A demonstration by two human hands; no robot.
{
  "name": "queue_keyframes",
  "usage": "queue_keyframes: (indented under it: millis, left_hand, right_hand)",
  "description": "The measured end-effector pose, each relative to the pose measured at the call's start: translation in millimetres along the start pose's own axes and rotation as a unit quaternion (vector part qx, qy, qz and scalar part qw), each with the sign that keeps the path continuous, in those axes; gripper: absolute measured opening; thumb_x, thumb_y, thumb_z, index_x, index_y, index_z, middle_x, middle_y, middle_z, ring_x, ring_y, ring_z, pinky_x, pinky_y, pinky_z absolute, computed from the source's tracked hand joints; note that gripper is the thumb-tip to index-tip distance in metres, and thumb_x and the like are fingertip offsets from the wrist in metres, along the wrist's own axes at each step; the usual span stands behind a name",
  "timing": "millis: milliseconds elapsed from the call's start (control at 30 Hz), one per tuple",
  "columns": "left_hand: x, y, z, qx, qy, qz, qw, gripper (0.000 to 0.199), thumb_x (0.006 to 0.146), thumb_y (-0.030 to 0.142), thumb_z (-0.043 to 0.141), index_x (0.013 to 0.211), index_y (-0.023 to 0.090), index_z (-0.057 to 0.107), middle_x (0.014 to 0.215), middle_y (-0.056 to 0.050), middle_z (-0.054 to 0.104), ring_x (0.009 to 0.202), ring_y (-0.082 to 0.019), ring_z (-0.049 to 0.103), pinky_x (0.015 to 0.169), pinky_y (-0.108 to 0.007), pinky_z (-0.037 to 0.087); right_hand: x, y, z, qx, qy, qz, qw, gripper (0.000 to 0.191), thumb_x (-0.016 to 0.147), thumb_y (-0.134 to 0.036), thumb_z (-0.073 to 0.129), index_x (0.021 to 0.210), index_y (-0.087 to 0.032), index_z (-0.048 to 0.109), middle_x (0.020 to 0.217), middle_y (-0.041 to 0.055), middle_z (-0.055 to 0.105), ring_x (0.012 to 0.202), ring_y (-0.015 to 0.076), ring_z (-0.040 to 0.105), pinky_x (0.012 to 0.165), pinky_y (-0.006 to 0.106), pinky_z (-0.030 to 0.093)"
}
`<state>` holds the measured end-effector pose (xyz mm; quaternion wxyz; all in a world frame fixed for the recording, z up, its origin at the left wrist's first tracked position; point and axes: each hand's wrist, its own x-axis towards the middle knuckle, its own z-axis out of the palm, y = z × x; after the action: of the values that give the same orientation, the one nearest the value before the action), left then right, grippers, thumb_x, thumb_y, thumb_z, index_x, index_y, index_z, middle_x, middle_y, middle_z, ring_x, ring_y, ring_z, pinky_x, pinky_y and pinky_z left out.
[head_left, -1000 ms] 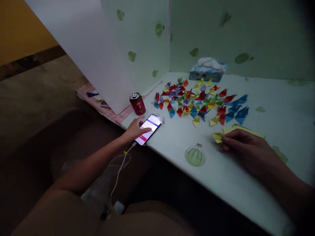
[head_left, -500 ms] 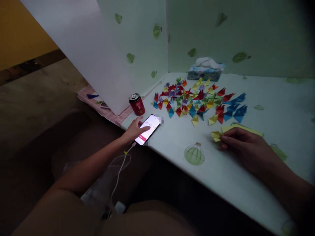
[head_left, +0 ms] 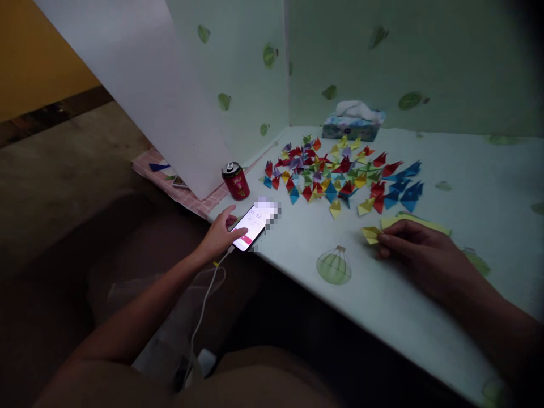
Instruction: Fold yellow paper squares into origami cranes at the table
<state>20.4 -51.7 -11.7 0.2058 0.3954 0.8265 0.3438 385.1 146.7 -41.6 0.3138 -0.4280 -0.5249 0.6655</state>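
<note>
A lit phone (head_left: 254, 224) lies at the table's front edge with a timer on its screen and a white cable plugged into its lower end. My left hand (head_left: 220, 231) is over its near left side, fingers spread and the thumb above the lower screen; whether the thumb touches the glass I cannot tell. Between the thumb and fingertips of my right hand (head_left: 419, 249) is a small yellow folded paper (head_left: 370, 234), held just over the tabletop. Beneath and behind that hand lie yellow-green paper sheets (head_left: 437, 226). Many coloured paper cranes (head_left: 327, 173) stand crowded beyond both hands.
A red drink can (head_left: 236, 181) stands behind the phone. At the back wall sits a tissue box (head_left: 352, 127). A white panel (head_left: 161, 96) rises on the left over a pink checked cloth (head_left: 191, 198). The charging cable (head_left: 203, 311) hangs below the table edge.
My left hand has drawn back slightly toward me, its thumb moving from the middle of the phone screen to the lower part. My right hand still holds the yellow folded paper.
</note>
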Motion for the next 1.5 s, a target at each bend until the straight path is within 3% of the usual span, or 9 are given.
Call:
queue_keyframes:
  millis: [467,633,1000,1500]
  left_hand:
    - [-24.4,3.8,11.8,0.2,-0.003,0.086,0.976,0.102,0.072,0.046,0.079,0.158,0.024,0.029,0.144,-0.016,0.05,0.132,-0.038,0.046,0.114,-0.054,0.035]
    - [-21.9,5.9,19.0,0.214,0.009,0.088,0.973,0.101,0.073,0.045,0.079,0.159,0.028,0.028,0.139,-0.014,0.05,0.127,-0.037,0.046,0.111,-0.054,0.036]
    - [-20.3,12.8,25.7,0.21,0.03,0.083,0.974,0.097,0.072,0.032,0.074,0.158,0.024,0.028,0.132,-0.014,0.051,0.124,-0.036,0.046,0.112,-0.053,0.035]
    - [-18.3,13.1,26.9,0.221,0.029,0.085,0.971,0.098,0.072,0.039,0.075,0.158,0.026,0.029,0.132,-0.014,0.051,0.123,-0.037,0.046,0.11,-0.053,0.037]
  right_hand:
    - [-2.1,-1.6,0.4,0.001,-0.004,-0.005,1.0,0.044,0.052,-0.043,0.097,0.075,-0.019,0.067,0.058,-0.0008,0.066,0.056,0.0106,0.06,0.057,0.017,0.048]
    - [-1.7,-0.8,-0.6,0.002,-0.01,-0.007,1.0,0.042,0.055,-0.042,0.096,0.076,-0.02,0.067,0.06,-0.0016,0.066,0.057,0.0108,0.061,0.058,0.018,0.049]
    - [-2.5,-1.0,-1.3,-0.002,-0.006,-0.001,1.0,0.046,0.053,-0.044,0.096,0.076,-0.02,0.065,0.06,-0.0026,0.066,0.058,0.0101,0.06,0.058,0.017,0.048]
    - [0.0,2.0,-4.0,-0.028,-0.019,-0.015,0.999,0.043,0.059,-0.046,0.093,0.078,-0.021,0.064,0.059,-0.0025,0.066,0.059,0.0117,0.059,0.059,0.021,0.047]
